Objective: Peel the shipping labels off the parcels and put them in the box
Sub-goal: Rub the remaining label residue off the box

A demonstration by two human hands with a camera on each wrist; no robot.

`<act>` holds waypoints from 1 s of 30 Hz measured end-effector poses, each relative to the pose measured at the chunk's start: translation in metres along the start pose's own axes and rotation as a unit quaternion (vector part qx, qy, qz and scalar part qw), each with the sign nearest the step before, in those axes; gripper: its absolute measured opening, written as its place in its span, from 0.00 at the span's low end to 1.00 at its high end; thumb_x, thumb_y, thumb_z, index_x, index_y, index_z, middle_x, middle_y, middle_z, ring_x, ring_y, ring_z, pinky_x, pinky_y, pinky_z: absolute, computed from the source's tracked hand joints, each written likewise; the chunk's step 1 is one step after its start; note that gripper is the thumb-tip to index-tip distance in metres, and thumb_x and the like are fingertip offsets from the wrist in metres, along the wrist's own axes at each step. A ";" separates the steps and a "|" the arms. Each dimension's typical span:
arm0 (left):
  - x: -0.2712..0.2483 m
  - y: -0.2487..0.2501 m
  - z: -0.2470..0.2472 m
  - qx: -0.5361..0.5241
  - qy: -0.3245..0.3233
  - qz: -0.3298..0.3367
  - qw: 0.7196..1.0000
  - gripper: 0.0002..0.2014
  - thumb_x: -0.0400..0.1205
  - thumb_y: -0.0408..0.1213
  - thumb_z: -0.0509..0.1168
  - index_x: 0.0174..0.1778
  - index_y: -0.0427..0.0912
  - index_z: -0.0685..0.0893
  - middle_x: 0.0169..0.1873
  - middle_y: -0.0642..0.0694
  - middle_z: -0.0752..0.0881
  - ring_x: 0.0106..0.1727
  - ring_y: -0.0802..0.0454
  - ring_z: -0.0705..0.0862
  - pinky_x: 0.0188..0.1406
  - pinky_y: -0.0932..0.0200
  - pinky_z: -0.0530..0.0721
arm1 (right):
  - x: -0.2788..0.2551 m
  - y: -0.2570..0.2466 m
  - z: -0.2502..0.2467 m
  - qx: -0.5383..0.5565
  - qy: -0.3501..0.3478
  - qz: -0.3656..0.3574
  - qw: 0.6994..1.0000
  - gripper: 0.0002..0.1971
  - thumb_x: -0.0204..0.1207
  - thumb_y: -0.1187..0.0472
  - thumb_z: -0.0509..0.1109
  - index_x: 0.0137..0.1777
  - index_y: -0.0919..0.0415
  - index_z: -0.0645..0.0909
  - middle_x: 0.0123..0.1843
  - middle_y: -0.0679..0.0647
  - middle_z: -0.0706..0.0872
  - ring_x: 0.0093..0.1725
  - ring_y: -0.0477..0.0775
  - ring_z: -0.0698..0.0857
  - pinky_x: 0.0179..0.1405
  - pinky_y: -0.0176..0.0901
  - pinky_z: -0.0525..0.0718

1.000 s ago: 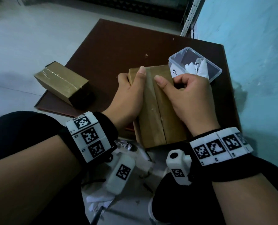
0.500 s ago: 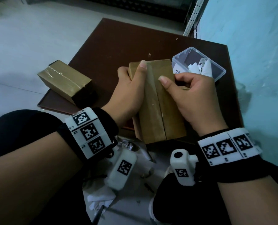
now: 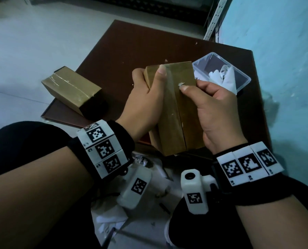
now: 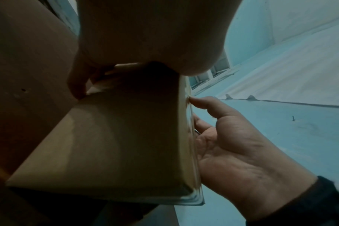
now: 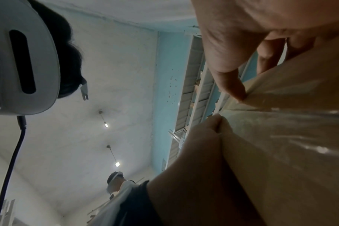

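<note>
I hold a brown taped parcel (image 3: 174, 112) tilted over the near edge of the dark board (image 3: 149, 42). My left hand (image 3: 149, 90) grips its left edge, thumb lying on the top face. My right hand (image 3: 208, 97) wraps the right side, fingers curled behind it. The right thumb tip presses against a small white label scrap (image 3: 181, 84) on the top face. The left wrist view shows the parcel (image 4: 116, 137) with my right hand (image 4: 232, 145) cupped behind it. The clear plastic box (image 3: 244, 76) at the right holds white peeled labels.
A second brown parcel (image 3: 72, 90) lies at the board's left edge, partly overhanging it. A blue wall (image 3: 284, 69) stands close on the right. White paper scraps (image 3: 110, 220) litter the floor between my knees. Another person (image 5: 116, 183) stands in the background.
My right thumb has crept a little along the top face, and a small white scrap now stands up at its tip. Both hands keep their hold on the parcel.
</note>
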State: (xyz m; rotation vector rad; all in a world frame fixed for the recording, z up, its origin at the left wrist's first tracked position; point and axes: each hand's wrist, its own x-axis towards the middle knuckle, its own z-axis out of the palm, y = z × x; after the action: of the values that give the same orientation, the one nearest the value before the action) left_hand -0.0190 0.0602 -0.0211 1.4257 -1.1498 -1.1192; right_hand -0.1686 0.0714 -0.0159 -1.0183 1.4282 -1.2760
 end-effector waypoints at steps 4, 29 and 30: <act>0.000 -0.001 0.001 0.011 -0.001 0.014 1.000 0.20 0.91 0.63 0.56 0.67 0.52 0.68 0.54 0.54 0.85 0.56 0.58 0.89 0.61 0.43 0.92 | -0.002 0.002 0.001 0.015 0.012 -0.009 1.000 0.11 0.80 0.58 0.84 0.61 0.58 0.95 0.49 0.50 0.98 0.52 0.49 0.97 0.50 0.49 0.96; 0.000 0.000 -0.005 0.027 -0.029 0.024 0.999 0.22 0.90 0.65 0.56 0.71 0.54 0.68 0.53 0.54 0.87 0.50 0.63 0.91 0.55 0.50 0.93 | -0.003 0.001 -0.001 -0.100 0.046 -0.124 0.986 0.12 0.78 0.46 0.85 0.54 0.51 0.95 0.46 0.40 0.96 0.51 0.36 0.93 0.51 0.38 0.94; 0.000 0.000 -0.005 0.031 -0.033 0.029 0.999 0.22 0.90 0.65 0.56 0.71 0.54 0.67 0.53 0.54 0.87 0.49 0.65 0.91 0.54 0.53 0.93 | -0.003 0.000 0.000 -0.111 0.050 -0.127 0.984 0.11 0.78 0.44 0.85 0.51 0.49 0.94 0.45 0.40 0.96 0.50 0.36 0.93 0.50 0.37 0.93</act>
State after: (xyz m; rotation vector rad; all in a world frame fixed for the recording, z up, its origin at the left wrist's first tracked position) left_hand -0.0143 0.0609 -0.0206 1.4020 -1.2737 -1.1060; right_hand -0.1683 0.0741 -0.0157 -1.3362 1.5830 -1.3872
